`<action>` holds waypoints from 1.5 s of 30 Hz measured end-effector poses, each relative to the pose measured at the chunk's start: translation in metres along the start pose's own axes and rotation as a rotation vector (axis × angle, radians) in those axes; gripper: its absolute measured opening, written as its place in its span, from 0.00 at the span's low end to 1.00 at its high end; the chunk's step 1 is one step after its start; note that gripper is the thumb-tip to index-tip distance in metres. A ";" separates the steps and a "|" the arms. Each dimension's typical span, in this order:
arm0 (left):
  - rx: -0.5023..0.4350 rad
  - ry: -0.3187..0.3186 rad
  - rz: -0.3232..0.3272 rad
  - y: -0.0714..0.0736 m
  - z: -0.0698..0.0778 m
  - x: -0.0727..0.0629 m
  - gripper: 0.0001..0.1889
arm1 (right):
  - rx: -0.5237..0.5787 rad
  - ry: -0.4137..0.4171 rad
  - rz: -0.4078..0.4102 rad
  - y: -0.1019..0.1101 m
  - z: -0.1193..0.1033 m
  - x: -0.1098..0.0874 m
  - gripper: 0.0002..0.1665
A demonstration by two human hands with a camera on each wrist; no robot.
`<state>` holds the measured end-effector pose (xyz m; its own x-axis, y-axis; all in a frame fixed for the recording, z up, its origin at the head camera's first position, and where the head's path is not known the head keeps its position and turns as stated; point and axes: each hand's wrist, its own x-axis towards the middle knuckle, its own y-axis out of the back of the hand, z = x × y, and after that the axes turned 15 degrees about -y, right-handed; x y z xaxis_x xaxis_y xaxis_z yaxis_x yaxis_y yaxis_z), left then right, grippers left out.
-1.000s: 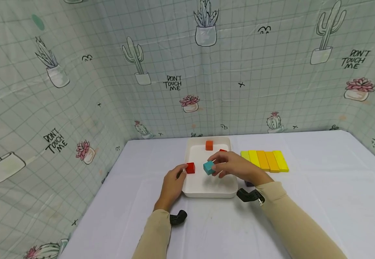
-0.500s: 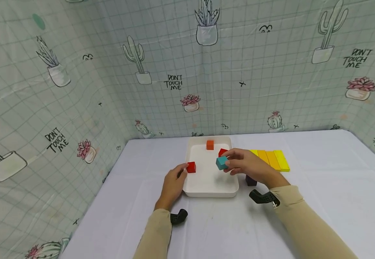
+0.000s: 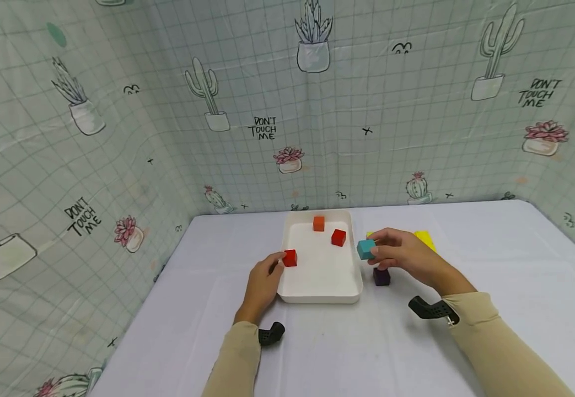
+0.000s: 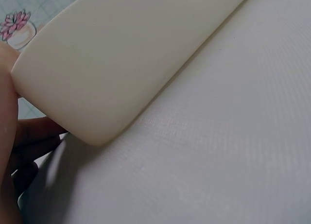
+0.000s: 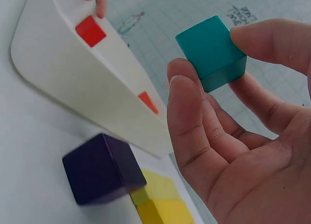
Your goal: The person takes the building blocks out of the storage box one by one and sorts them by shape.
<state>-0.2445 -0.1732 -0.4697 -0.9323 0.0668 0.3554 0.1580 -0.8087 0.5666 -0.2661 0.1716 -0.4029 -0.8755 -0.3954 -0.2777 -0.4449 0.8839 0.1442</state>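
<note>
A teal cube (image 5: 209, 49) is pinched between the thumb and fingertips of my right hand (image 3: 411, 258), held in the air just beyond the right rim of the white tray (image 3: 319, 299). My left hand (image 3: 259, 286) grips the tray's left side; in the left wrist view fingers show on both sides of its edge. Inside the tray, one red cube (image 3: 290, 258) lies by the left fingertips. Another red cube (image 3: 338, 237) is near the right wall, and an orange cube (image 3: 319, 223) sits toward the far end. Below my right hand, a dark purple cube (image 5: 99, 170) rests on the table.
Yellow blocks (image 3: 425, 239) lie in a row behind my right hand, which mostly hides them in the head view. A white cloth (image 3: 347, 353) covers the table. Patterned fabric (image 3: 356, 99) with cactus drawings hangs behind and at the sides.
My right hand has carried the teal cube rightward, from over the tray's middle to past its right rim, uncovering the red and dark purple cubes. The left hand and tray stay in place.
</note>
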 end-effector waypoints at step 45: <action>-0.009 -0.008 -0.001 0.003 0.002 -0.002 0.18 | -0.248 -0.208 0.114 0.041 0.047 -0.027 0.33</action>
<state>-0.2420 -0.1744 -0.4677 -0.9298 0.0720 0.3610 0.1543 -0.8142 0.5597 -0.2522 0.2302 -0.4343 -0.8765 -0.2153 -0.4306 -0.4007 0.8219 0.4048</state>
